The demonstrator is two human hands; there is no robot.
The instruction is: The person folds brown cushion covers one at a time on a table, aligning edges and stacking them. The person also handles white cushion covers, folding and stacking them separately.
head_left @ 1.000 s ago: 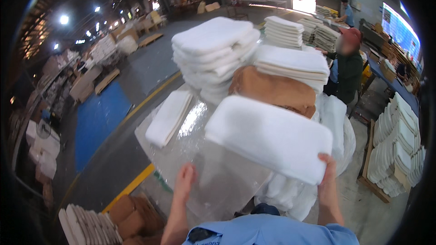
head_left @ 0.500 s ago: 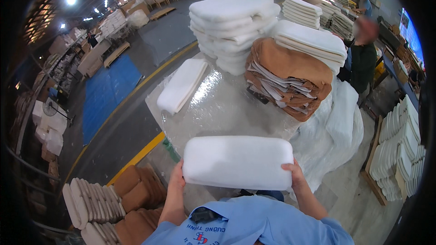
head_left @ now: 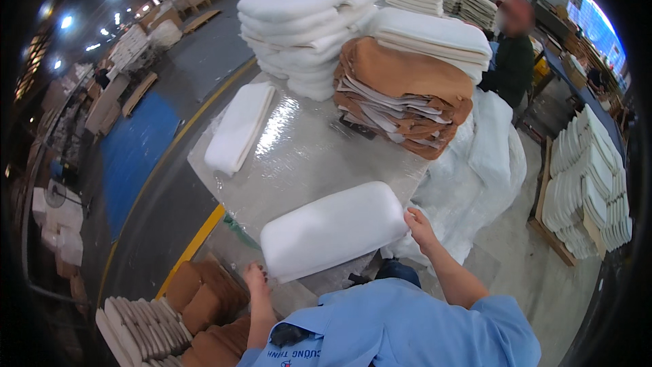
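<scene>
- Both hands gripped one white foam cushion (head_left: 334,230) at the table's (head_left: 305,156) near edge.
- Left hand (head_left: 256,278) clasped its near-left corner; right hand (head_left: 420,225) pinched its right end.

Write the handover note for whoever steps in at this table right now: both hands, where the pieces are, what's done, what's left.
Left hand: grips the near left end of the white foam pad.
Right hand: fingers on the pad's right end.
The pad is held between both hands at the near edge of the plastic-covered table.
On the table: one flat white pad on the left, a white foam stack at the back, a pile of tan covers under more white pads.
Done: one pad is in hand.
Left: judging by the pile, probably fitting a tan cover; none is on it yet.
</scene>
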